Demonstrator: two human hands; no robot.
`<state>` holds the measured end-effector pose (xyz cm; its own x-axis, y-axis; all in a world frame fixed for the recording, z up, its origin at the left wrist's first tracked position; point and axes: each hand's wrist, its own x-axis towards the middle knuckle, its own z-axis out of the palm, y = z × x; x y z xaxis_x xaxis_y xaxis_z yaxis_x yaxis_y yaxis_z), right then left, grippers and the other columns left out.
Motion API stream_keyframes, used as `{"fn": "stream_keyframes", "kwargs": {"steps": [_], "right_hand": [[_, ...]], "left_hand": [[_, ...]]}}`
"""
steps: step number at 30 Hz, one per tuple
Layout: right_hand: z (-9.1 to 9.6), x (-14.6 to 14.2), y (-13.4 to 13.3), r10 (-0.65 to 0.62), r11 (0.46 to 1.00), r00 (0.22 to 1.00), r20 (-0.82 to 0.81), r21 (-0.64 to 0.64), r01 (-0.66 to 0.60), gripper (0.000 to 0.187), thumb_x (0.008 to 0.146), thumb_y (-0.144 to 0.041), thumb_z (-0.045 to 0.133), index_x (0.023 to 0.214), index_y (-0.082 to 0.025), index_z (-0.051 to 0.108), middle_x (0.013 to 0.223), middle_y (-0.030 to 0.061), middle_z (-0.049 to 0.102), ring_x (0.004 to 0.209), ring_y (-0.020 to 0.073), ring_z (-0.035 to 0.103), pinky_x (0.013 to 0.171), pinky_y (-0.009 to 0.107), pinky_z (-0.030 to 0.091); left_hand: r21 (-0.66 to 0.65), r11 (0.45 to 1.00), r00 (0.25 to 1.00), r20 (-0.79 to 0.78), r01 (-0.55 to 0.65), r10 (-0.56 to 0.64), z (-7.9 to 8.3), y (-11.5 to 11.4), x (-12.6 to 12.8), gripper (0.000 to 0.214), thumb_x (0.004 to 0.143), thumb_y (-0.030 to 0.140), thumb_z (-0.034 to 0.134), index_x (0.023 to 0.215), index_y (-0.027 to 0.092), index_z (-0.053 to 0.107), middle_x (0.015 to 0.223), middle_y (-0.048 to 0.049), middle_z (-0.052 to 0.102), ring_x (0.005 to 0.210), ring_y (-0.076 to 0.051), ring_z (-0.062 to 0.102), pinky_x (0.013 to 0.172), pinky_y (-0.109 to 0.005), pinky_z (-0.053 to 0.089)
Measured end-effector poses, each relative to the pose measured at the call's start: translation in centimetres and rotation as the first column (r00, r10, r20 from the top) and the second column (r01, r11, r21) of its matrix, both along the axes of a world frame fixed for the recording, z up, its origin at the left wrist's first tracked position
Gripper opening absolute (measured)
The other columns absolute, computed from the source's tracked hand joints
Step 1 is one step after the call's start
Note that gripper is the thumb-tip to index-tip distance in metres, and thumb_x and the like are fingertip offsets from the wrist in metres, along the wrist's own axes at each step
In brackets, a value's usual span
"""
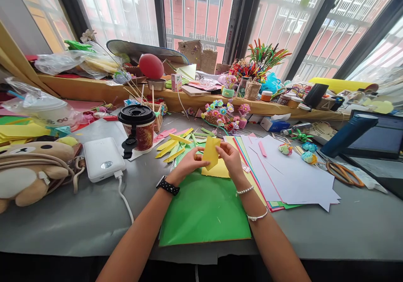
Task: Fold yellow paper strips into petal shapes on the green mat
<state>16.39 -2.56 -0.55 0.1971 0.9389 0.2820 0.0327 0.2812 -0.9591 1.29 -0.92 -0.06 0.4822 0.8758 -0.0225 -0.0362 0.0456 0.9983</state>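
I have the small yellow paper piece up in front of me, over the yellow sheet that lies on the green paper. The fingers of my left hand are pinched on its left edge, and those of my right hand close on its right edge, higher up. To handle it well, I'd judge, I should keep both pinches light, match the edges before pressing any crease, and let one hand steady while the other shapes; thin paper would likely wrinkle if pulled from both sides. Just beyond my left fingers, the folded yellow strips lie loose, where my knuckles could scatter them. The white paper stack takes up room by my right forearm, with the orange-handled scissors past it. On the left of the surface stand the lidded coffee cup and the power bank, its white cable trailing near my forearm, easy to snag.
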Motion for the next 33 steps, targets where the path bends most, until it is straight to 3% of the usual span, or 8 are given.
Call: {"fn": "stream_keyframes", "kwargs": {"steps": [3,8,15,20,33], "right_hand": [[-0.16,-0.02,0.07,0.020,1.000,0.999,0.025,0.006,-0.020,0.031,0.064,-0.040,0.057,0.085,-0.016,0.056,0.083,0.0065,0.062,0.073,0.0180,0.057,0.057,0.028,0.046],[-0.67,-0.36,0.15,0.143,0.990,0.977,0.161,-0.023,-0.141,0.027,0.065,-0.039,0.057,0.080,-0.017,0.056,0.078,0.0060,0.062,0.069,0.0178,0.058,0.060,0.030,0.047],[-0.70,-0.62,-0.18,-0.053,0.997,0.931,0.362,0.066,0.031,0.022,0.069,-0.035,0.054,0.083,-0.017,0.055,0.067,0.0038,0.059,0.061,0.0156,0.055,0.054,0.027,0.046],[-0.28,-0.88,-0.45,-0.098,0.988,0.907,0.409,0.152,0.038,0.017,0.071,-0.030,0.052,0.083,-0.017,0.056,0.081,0.0062,0.060,0.067,0.0153,0.056,0.056,0.027,0.047],[-0.36,-0.97,-0.72,-0.187,0.954,0.861,0.474,0.296,0.044,0.017,0.076,-0.024,0.047,0.084,-0.017,0.060,0.082,0.0056,0.063,0.073,0.0159,0.058,0.062,0.027,0.049]], "left_hand": [[0.015,1.000,1.000,-0.012,0.012,-0.012,0.08,-0.09,0.19,0.045,0.055,0.031,0.069,0.094,0.016,0.051,0.074,-0.0049,0.064,0.071,-0.019,0.061,0.062,-0.028,0.044],[0.099,0.992,0.997,0.039,-0.077,0.073,0.21,-0.06,0.11,0.034,0.060,0.037,0.063,0.086,0.016,0.061,0.082,-0.0061,0.064,0.076,-0.019,0.059,0.063,-0.027,0.045],[0.109,0.986,0.992,0.014,-0.125,0.124,-0.08,-0.02,-0.04,0.024,0.059,0.034,0.064,0.073,0.015,0.064,0.071,-0.0039,0.064,0.066,-0.017,0.058,0.058,-0.025,0.045],[0.103,0.981,0.986,0.005,-0.167,0.167,-0.25,0.10,0.05,0.022,0.059,0.035,0.064,0.068,0.015,0.064,0.066,-0.0027,0.063,0.064,-0.017,0.057,0.056,-0.025,0.046],[0.032,0.980,0.980,0.019,-0.198,0.198,-0.17,0.14,0.01,0.027,0.057,0.037,0.064,0.067,0.012,0.065,0.067,-0.0029,0.064,0.065,-0.016,0.058,0.062,-0.027,0.048]]}}
